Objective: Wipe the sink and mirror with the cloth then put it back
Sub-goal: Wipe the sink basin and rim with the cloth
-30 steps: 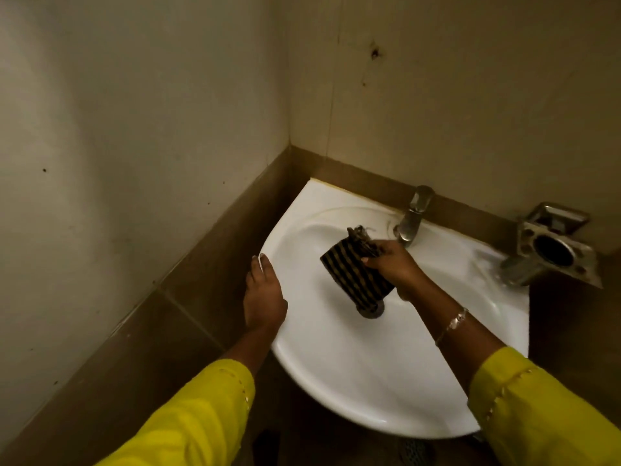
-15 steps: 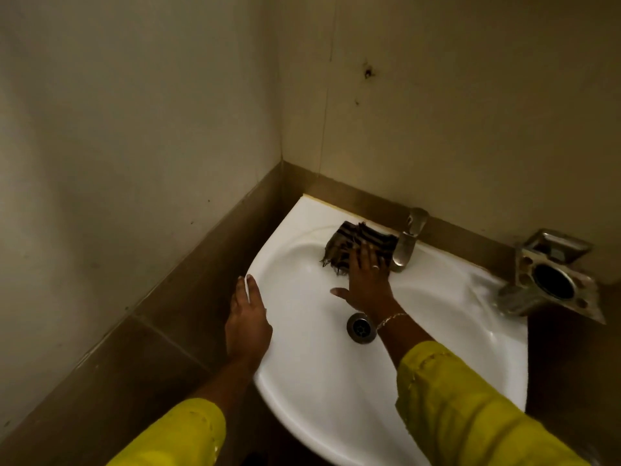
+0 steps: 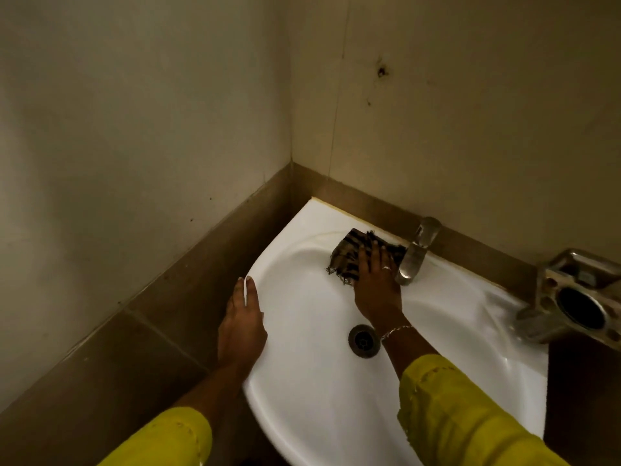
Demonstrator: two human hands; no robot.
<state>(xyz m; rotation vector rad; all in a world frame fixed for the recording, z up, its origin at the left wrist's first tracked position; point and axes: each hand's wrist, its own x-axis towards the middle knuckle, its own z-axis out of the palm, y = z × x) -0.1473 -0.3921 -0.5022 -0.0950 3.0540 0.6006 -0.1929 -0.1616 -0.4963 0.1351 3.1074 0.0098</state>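
Note:
A white corner sink fills the lower middle of the view. A dark striped cloth lies flat against the back wall of the basin, just left of the metal tap. My right hand presses down on the cloth with fingers spread over it. My left hand rests flat on the sink's left rim, holding nothing. The drain sits below my right wrist. No mirror is in view.
A metal wall-mounted holder with a round hole juts out at the right, beside the sink. Brown tiles run along both walls behind the sink, with plain pale wall above. The sink sits tight in the corner.
My right hand carried the cloth from over the drain up to the basin's back wall by the tap and now presses it flat there. My left hand stayed on the rim.

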